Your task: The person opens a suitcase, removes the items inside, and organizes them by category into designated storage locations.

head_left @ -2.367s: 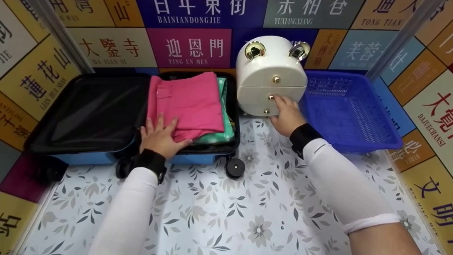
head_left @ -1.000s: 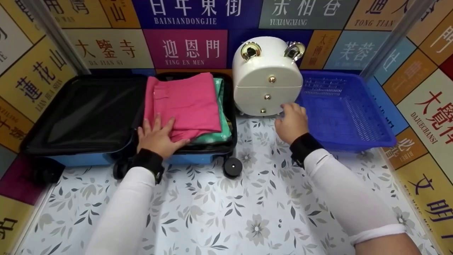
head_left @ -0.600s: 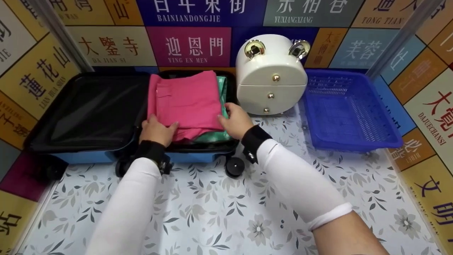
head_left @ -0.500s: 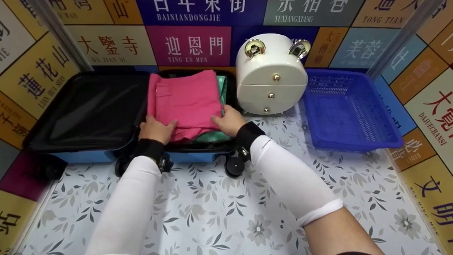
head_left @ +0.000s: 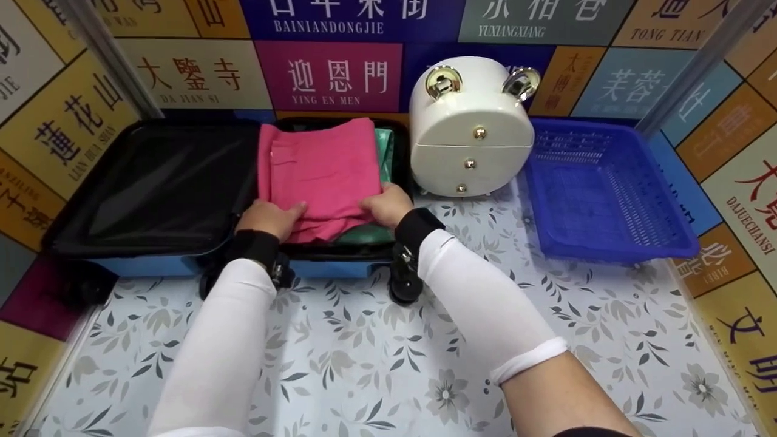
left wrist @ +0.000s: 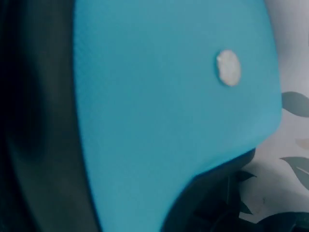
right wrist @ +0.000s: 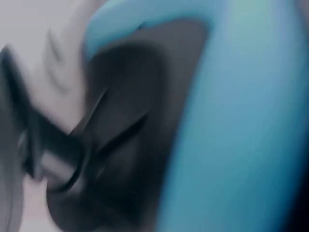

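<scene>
A folded pink garment (head_left: pixel 328 167) lies on a green patterned cloth (head_left: pixel 385 152) in the right half of an open suitcase (head_left: pixel 340 268), seen in the head view. My left hand (head_left: pixel 267 220) grips the garment's near left side, thumb on top and fingers hidden down its edge. On the near right side my right hand (head_left: pixel 391 205) pinches the pink layer, its thumb above and fingertips out of sight. Neither hand appears in the wrist views. The left one shows the blue suitcase shell (left wrist: pixel 159 96); the right one, blurred, shows blue shell (right wrist: pixel 236 121) and a dark wheel housing (right wrist: pixel 130 87).
The suitcase's black-lined other half (head_left: pixel 170 182) lies flat at left. A white round-fronted drawer box (head_left: pixel 470 145) with gold knobs stands right of the suitcase, and a blue plastic basket (head_left: pixel 607 243) beyond it. Suitcase wheels (head_left: pixel 405 286) jut toward me over the floral surface (head_left: pixel 340 364).
My right hand has left the drawer box's knob, crossed leftward and taken hold of the pink garment. My left hand, earlier spread flat on it, now grips its left side.
</scene>
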Motion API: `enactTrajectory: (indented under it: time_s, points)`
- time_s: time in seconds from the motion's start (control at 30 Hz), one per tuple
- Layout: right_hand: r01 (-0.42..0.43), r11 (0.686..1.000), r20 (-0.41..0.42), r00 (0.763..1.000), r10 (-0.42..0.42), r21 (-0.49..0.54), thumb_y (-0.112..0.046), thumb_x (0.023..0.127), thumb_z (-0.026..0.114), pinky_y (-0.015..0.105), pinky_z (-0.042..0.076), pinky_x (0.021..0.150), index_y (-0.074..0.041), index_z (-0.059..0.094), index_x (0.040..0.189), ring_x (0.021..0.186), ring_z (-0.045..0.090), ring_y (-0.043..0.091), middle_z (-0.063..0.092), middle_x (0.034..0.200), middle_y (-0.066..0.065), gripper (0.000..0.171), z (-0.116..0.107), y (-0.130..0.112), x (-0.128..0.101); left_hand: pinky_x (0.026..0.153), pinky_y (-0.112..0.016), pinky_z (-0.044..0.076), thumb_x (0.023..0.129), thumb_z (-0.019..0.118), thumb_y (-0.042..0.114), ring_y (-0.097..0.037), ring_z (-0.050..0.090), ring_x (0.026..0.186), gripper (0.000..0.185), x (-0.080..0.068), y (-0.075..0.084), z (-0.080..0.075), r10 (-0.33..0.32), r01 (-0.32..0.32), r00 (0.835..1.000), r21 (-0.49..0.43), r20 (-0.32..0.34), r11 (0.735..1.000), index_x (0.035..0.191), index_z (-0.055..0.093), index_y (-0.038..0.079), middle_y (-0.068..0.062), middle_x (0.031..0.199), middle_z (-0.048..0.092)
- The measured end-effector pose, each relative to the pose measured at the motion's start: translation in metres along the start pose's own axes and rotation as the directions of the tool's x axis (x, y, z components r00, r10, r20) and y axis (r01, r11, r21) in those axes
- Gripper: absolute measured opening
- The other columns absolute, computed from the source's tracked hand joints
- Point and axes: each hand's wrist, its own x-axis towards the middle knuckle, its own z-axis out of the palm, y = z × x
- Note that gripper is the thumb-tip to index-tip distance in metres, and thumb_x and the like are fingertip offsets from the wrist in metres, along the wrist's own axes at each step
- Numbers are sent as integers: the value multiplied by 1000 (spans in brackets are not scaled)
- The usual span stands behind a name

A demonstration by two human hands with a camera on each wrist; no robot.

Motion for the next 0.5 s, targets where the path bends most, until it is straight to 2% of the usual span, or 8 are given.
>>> enactTrajectory:
  time_s: [0.07, 0.1, 0.17, 0.2, 0.27, 0.3, 0.37, 0.5]
  points:
    - [-42, 977, 35, 999, 36, 207, -9, 87, 72, 29, 55, 91, 0, 59, 142, 100, 65, 20, 71, 119, 13, 57, 2, -6, -6, 114, -58, 48, 101, 48, 72, -48, 56, 135, 97, 1, -1, 1, 4, -4, 1000, 3, 5, 1000, 147, 53, -13, -33, 150, 55]
    - [-73, 949, 60, 997, 58, 305, -7, 86, 70, 28, 56, 88, -1, 59, 142, 97, 66, 18, 71, 115, 11, 57, 4, -9, -10, 115, -58, 47, 100, 48, 72, -48, 54, 137, 97, 0, -2, 1, 6, -6, 1000, -2, 4, 1000, 148, 52, -13, -34, 151, 54]
    - [-150, 865, 124, 987, 102, 478, -6, 87, 68, 30, 59, 84, -1, 59, 138, 92, 70, 18, 72, 107, 8, 53, 7, -12, -14, 118, -59, 45, 100, 48, 73, -49, 48, 141, 101, -1, -1, 2, 8, -8, 1000, -12, 13, 1000, 152, 47, -13, -35, 153, 50]
    - [-180, 828, 148, 982, 119, 532, -7, 89, 69, 32, 61, 84, -1, 60, 136, 90, 71, 18, 73, 104, 7, 48, 8, -13, -15, 119, -59, 43, 99, 49, 73, -49, 45, 142, 103, -1, -1, 2, 6, -6, 1000, -17, 19, 1000, 154, 43, -13, -36, 154, 48]
    - [-215, 807, 167, 975, 147, 550, -17, 95, 71, 34, 62, 84, -3, 63, 126, 88, 73, 17, 75, 100, 5, 36, 11, -11, -14, 121, -61, 39, 98, 51, 74, -51, 41, 145, 107, -3, 0, 3, 13, -12, 999, -8, 43, 1000, 158, 36, -12, -36, 157, 43]
    - [-218, 808, 164, 975, 152, 547, -19, 97, 72, 33, 63, 84, -2, 63, 123, 87, 73, 17, 75, 99, 5, 32, 12, -9, -12, 122, -62, 37, 97, 53, 74, -51, 40, 146, 107, -4, 1, 3, 16, -16, 999, -5, 50, 1000, 159, 34, -12, -36, 158, 42]
    - [-208, 836, 135, 978, 161, 509, -19, 98, 73, 32, 62, 84, -2, 62, 125, 87, 72, 17, 73, 104, 4, 33, 14, -4, -9, 123, -64, 34, 96, 55, 73, -52, 38, 148, 110, -5, 2, 3, 20, -20, 998, 4, 64, 1000, 162, 29, -11, -36, 161, 39]
    - [-130, 893, 55, 991, 118, 430, -1, 93, 70, 28, 58, 79, -2, 58, 139, 87, 67, 17, 68, 116, 8, 47, 15, 0, -7, 125, -63, 31, 96, 56, 73, -53, 36, 151, 112, -7, 1, 3, 23, -22, 998, -20, 54, 1000, 163, 22, -11, -36, 163, 37]
